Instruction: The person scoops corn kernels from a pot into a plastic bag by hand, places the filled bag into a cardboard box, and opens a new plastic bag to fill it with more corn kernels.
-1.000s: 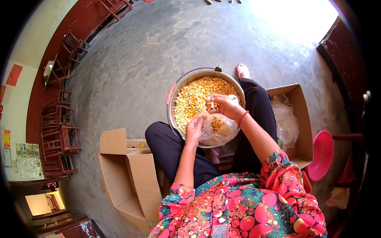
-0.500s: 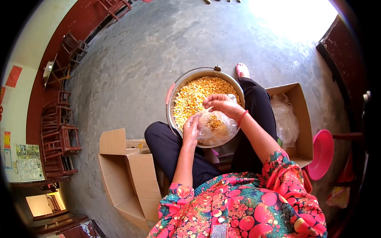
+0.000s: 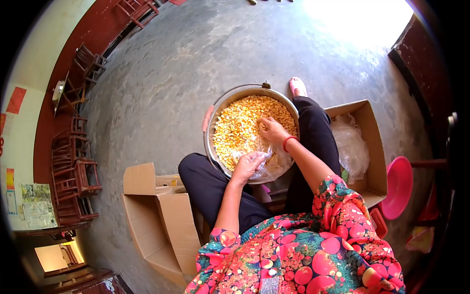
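A metal bucket (image 3: pixel 209 142) of yellow corn kernels (image 3: pixel 240 115) stands between my knees. Over its near side, my left hand (image 3: pixel 248 166) pinches the edge of a clear plastic bag (image 3: pixel 267 171). The bag lies partly in the bucket, and some kernels show through it. My right hand (image 3: pixel 275 132), with a red bracelet at the wrist, is down at the kernels just beyond the bag. Its fingers are curled together against the corn, and their tips are partly hidden.
An open cardboard box (image 3: pixel 369 147) on my right holds clear plastic bags (image 3: pixel 351 152). Beside it leans a pink basin (image 3: pixel 397 188). Another open cardboard box (image 3: pixel 176 225) lies to my left. Wooden chairs (image 3: pixel 73 171) line the left wall.
My right hand has moved from above the bag's mouth down and forward to the corn. My left hand has shifted slightly right and down, still gripping the bag, which now sags more.
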Demonstrator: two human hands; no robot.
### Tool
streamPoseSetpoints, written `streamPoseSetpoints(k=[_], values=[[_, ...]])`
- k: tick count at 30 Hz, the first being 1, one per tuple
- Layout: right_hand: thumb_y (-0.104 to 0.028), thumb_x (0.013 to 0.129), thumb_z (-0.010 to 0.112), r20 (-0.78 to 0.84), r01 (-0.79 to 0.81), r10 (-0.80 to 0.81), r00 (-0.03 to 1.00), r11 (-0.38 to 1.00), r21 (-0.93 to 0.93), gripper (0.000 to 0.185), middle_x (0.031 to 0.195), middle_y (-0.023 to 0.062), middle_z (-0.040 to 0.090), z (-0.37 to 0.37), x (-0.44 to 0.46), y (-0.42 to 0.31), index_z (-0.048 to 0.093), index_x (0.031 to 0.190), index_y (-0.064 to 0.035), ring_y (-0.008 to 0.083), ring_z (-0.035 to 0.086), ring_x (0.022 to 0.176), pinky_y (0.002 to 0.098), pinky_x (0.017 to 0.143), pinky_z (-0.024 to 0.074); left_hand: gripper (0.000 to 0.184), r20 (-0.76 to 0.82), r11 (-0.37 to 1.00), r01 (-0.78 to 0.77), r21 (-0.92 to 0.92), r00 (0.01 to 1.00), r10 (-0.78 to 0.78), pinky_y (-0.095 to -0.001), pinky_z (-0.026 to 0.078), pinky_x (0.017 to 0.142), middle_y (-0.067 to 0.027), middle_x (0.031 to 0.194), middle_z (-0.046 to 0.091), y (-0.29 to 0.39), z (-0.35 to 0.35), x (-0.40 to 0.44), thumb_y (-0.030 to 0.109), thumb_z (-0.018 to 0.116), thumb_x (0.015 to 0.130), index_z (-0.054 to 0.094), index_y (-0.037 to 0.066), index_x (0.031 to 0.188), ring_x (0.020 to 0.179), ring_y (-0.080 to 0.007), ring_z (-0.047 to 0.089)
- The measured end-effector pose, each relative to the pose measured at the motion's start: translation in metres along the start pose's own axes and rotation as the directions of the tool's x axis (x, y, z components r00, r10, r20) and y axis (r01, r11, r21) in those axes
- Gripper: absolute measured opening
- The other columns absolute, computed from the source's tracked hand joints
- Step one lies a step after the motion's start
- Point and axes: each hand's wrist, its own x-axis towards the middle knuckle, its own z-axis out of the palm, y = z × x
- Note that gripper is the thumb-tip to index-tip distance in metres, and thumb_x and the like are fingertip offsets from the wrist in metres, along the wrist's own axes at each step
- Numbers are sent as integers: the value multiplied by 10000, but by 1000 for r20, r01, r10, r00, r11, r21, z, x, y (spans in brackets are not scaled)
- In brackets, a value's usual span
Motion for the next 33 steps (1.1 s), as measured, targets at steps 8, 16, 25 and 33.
streamPoseSetpoints(k=[8,16,25,33], values=[[-183,721,591,279,-99,45,959,978,184,224,798,85,588,-7,2,0,568,905,-57,223,563,724,291,663,439,198,23,999,-16,32,1000,16,-139,308,447,71,627,496,0,0,-2,201,539,821,581,41,929,495,-3,381],[-177,767,573,384,-468,295,875,307,829,88,775,-5,550,-23,1,-20,544,805,-103,103,541,670,230,571,460,166,-267,980,-111,-167,961,64,-146,332,449,47,673,535,-2,-15,2,195,544,817,591,72,918,514,-16,416],[-193,826,487,422,-422,49,905,216,880,158,833,37,537,-43,-11,-58,538,852,-46,129,544,737,255,610,488,174,-408,934,-204,-294,910,70,-144,288,360,51,647,494,-8,-22,7,224,518,829,580,90,922,513,-12,417],[-190,791,518,572,-120,-226,789,856,503,193,816,23,555,-26,-29,-63,558,899,-37,87,506,808,247,724,428,196,-493,912,-285,-295,863,110,-165,393,508,21,732,534,-8,-23,12,190,472,855,552,37,949,596,-33,467]])
